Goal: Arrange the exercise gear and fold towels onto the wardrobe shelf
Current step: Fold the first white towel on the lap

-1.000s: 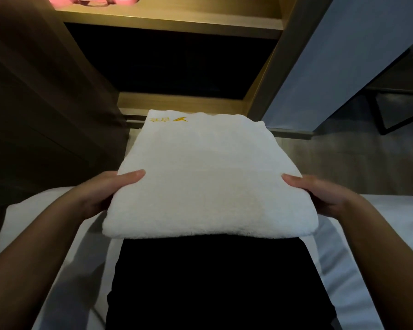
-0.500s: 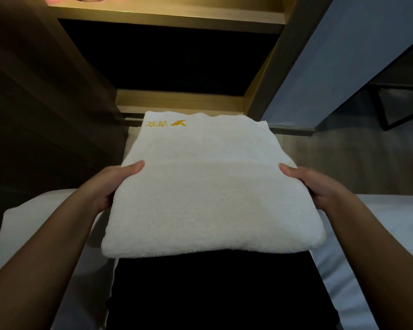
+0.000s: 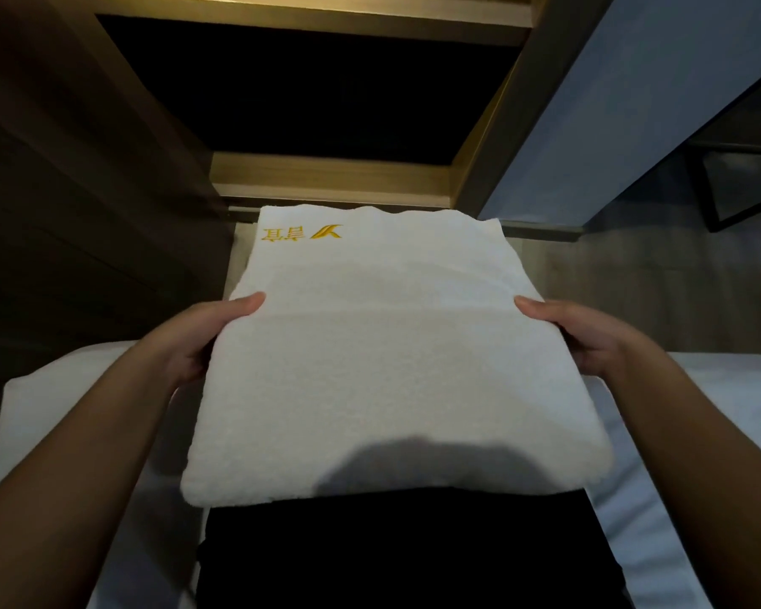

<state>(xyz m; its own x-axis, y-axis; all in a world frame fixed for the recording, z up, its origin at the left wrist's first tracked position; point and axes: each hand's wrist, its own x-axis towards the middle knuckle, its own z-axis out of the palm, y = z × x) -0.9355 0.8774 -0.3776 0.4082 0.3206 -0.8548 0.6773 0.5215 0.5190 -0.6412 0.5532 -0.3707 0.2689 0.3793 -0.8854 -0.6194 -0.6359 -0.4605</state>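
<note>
My left hand [image 3: 194, 340] gripped the left edge of the folded white terry towel [image 3: 387, 367], thumb flat on top, the other fingers hidden beneath, so I could not tell how they lay. The towel was held level over the bed, its far edge toward the pale wooden wardrobe shelf [image 3: 330, 180], with a yellow embroidered logo [image 3: 302, 232] at its far left corner. My right hand [image 3: 589, 340] pinched the right edge likewise, thumb above, fingers out of sight. The white bed sheet [image 3: 721, 410] lay below my arms.
</note>
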